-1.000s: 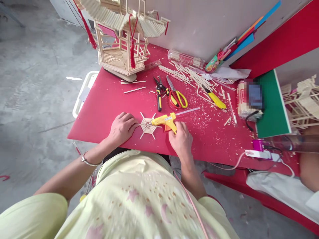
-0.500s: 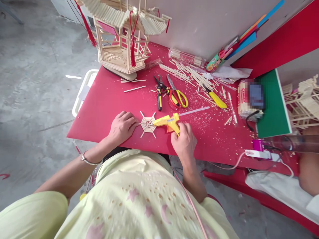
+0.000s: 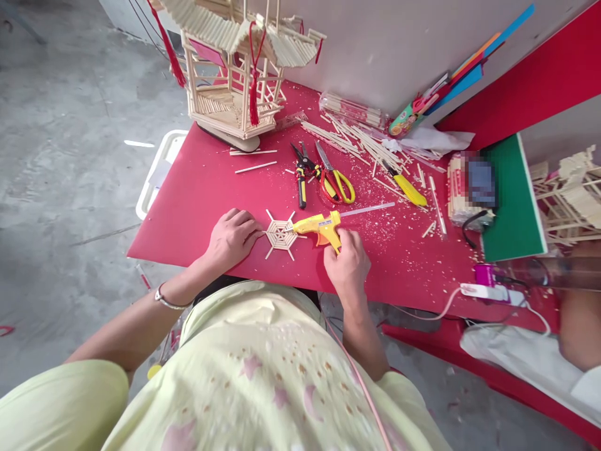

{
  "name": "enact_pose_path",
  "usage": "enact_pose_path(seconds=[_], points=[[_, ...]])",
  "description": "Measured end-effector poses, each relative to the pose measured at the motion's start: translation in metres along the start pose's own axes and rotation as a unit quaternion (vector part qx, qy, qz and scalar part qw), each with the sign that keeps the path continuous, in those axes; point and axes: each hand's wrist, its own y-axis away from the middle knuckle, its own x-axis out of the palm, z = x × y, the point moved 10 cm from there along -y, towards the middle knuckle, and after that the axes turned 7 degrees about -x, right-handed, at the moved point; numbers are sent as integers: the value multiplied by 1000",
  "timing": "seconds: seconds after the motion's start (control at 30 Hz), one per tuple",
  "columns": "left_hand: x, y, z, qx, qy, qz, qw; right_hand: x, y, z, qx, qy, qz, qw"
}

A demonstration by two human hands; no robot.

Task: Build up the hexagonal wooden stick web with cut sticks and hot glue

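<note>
A small web-shaped lattice of wooden sticks lies flat near the front of the red table. My left hand pinches the end of one of its left spokes. In my right hand is a yellow glue gun, gripped by its handle, with a clear glue stick jutting from its back. The gun's nozzle points left, over or touching the lattice's centre; the exact contact cannot be made out.
Pliers, scissors and a yellow cutter lie behind the gun. A stick-built pavilion stands at the back left. Loose sticks cover the back. Another person's arm shows at right, beyond a power strip.
The glue gun has shifted slightly right, uncovering more of the lattice and its right spoke. My left hand keeps its pinch on the left spoke.
</note>
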Motion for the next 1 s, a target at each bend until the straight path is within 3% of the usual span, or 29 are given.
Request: enact_pose_path(seconds=[0.2,0.37,0.67,1.0], points=[[0,-1,0,-3,8,6,1000,4,11,5,-8,-24,17,1000],[-1,-2,-1,-3,9,2,1000,16,0,13,-10,-33,20,999],[-2,-1,-2,1,3,-3,1000,3,3,-26,32,-9,1,999],[2,0,2,-1,8,1,1000,1,0,-12,21,5,-19,1000]])
